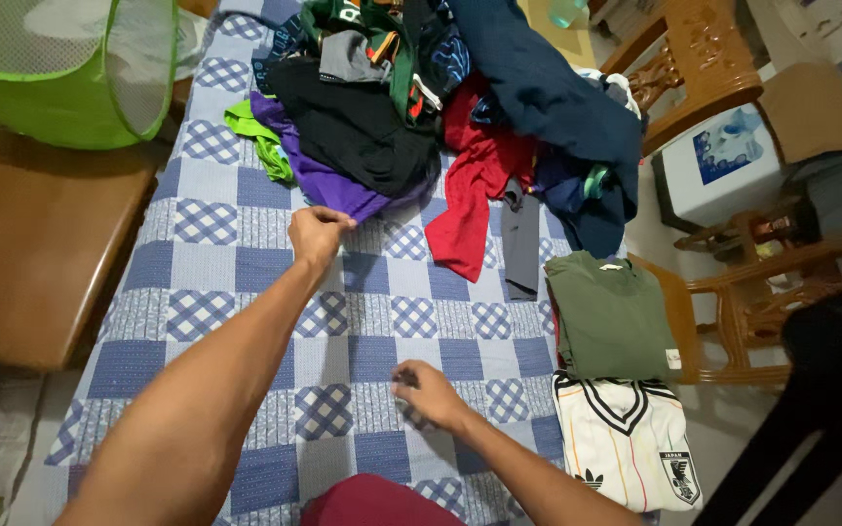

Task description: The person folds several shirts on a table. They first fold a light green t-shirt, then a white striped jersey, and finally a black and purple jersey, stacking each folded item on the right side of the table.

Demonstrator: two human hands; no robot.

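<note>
My left hand [318,234] reaches far forward and pinches the near edge of a purple garment [328,185] at the bottom of a heap of clothes [421,107] on the blue-and-white checked bed cover [246,292]. My right hand [427,394] rests low on the checked cover near me, fingers curled; whether it holds a small thing I cannot tell. A red garment [470,185] trails out of the heap toward the middle.
A folded olive green shirt [611,317] and a folded white jersey [631,438] lie at the bed's right edge. A green mesh laundry hamper [70,68] stands at the back left on a brown surface. Wooden chairs [733,302] crowd the right side.
</note>
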